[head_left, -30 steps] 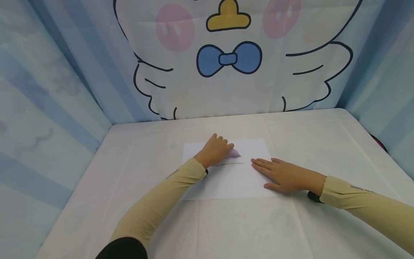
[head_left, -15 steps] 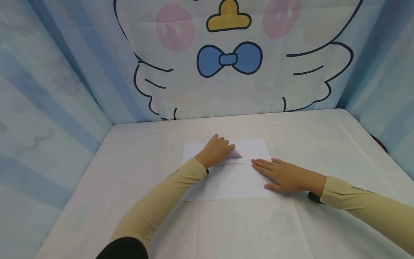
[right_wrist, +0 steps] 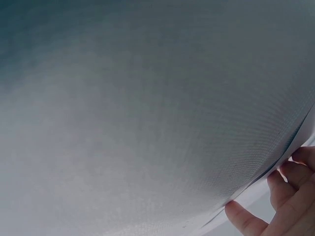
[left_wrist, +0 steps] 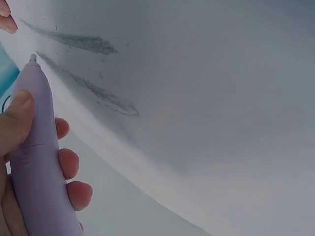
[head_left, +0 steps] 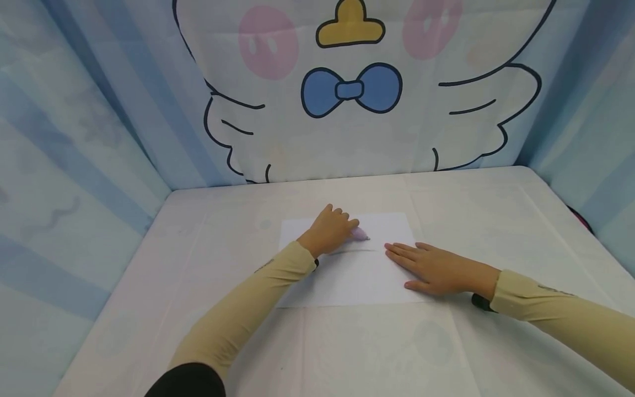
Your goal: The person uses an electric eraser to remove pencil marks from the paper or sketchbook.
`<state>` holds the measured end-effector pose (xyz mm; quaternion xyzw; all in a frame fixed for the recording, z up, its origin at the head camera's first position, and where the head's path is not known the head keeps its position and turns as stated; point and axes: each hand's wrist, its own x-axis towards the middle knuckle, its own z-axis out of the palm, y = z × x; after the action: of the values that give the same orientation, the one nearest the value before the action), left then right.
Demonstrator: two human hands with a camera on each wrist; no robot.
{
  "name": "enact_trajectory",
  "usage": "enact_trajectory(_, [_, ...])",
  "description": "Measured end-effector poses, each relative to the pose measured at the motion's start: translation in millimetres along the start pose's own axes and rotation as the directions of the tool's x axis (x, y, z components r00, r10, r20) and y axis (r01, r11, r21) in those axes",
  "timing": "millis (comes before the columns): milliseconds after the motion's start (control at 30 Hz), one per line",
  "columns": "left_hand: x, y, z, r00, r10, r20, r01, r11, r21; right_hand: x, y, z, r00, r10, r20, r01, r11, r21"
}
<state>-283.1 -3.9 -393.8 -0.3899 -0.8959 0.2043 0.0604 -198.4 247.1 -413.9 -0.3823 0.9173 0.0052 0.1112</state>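
Observation:
My left hand (head_left: 329, 229) grips a fat, pen-shaped lavender electric eraser (left_wrist: 37, 123), with the thumb along one side and fingers wrapped around the other. Its small pale tip points to the right in the head view, close to the end of one grey pencil mark; whether it touches is hard to tell. Two smudgy grey pencil marks (left_wrist: 81, 43) lie on a white sheet of paper (head_left: 367, 284). At the sheet's right side, my right hand (head_left: 436, 270) rests flat with its fingers stretched out, lying across the paper's edge and holding nothing.
The sheet lies on a table with a pale cloth (head_left: 223, 237). Behind the table hangs a cartoon-printed curtain (head_left: 352, 143), and blue-white curtains (head_left: 74, 165) close in the sides.

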Motion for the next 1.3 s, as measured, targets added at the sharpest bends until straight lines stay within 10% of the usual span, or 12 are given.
enact_trajectory(1300, [-5.2,-1.7,8.5,0.993,-0.018,-0.118,0.008,0.996,-0.085,-0.3,-0.3,-1.1,1.0,-0.016,-0.009,0.016,1.0,0.009])
